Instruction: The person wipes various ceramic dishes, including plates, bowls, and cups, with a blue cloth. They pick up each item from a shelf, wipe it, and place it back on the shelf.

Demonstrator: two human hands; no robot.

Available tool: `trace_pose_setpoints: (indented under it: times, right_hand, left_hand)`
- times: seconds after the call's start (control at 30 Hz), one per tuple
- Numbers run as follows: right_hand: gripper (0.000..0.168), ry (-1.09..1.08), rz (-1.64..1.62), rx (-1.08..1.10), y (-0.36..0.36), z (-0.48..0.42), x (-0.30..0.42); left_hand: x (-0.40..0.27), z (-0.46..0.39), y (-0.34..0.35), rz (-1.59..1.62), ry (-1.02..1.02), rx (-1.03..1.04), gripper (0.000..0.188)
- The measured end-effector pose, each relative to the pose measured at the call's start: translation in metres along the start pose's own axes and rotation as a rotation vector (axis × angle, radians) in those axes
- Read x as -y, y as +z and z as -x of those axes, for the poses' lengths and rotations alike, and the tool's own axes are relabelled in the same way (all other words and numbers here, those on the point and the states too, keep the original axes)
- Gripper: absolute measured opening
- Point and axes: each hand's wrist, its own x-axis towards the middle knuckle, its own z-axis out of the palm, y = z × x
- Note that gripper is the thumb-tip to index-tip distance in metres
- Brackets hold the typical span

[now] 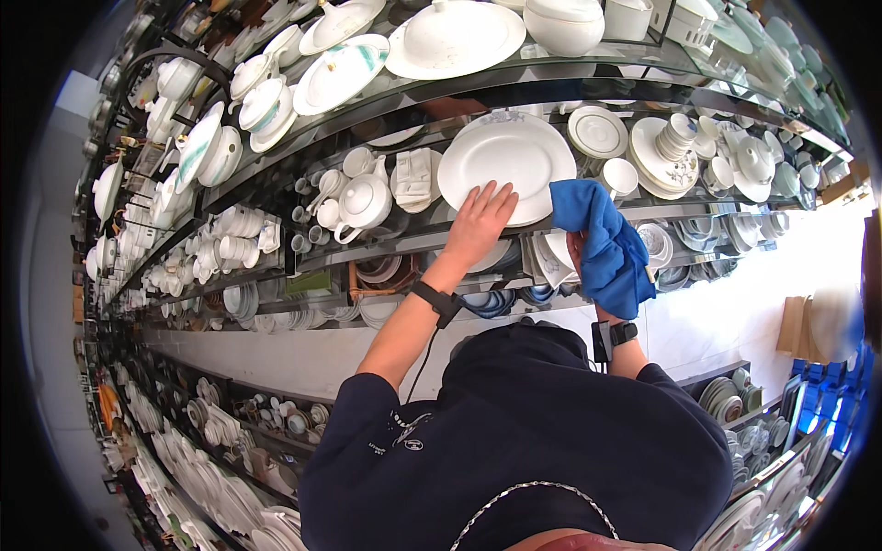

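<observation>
A large white oval platter point(499, 164) with a patterned rim lies on the middle glass shelf before me; whether others lie under it I cannot tell. My left hand point(479, 224) rests palm down on its near rim, fingers stretched toward its centre. To the right of the platter, my right hand point(577, 249) grips a blue cloth point(606, 241). The cloth hangs over most of that hand, so only some fingers show. Its upper corner reaches the platter's right edge.
Left of the platter stand a white teapot point(365, 200) and rectangular white dishes point(415, 180). A white cup point(619, 176) and stacked plates point(663, 158) are close on the right. Lidded tureens point(565, 26) fill the shelf above. More crockery shelves point(241, 427) stand behind me.
</observation>
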Motion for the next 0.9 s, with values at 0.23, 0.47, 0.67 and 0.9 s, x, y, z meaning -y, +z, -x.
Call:
trace_pose_setpoints:
  times: [0.23,0.47,0.67,0.9]
  right_hand:
    - [0.045,-0.053,-0.073,0.078,0.018,-0.010,0.000]
    - [0.050,-0.319,0.151,0.075,0.024,-0.025,0.022]
    - [0.053,-0.595,0.587,0.034,0.095,-0.021,0.043]
    - [0.048,-1.454,1.355,0.313,0.170,-0.016,-0.054]
  left_hand:
    - [0.007,-0.020,-0.040,0.090,0.039,-0.163,0.044]
    - [-0.014,-0.024,-0.080,0.203,-0.056,-0.286,0.043]
    - [-0.056,-0.023,-0.130,0.594,-0.314,-0.404,0.029]
    - [-0.096,-0.037,-0.148,0.927,-0.588,-0.416,0.012]
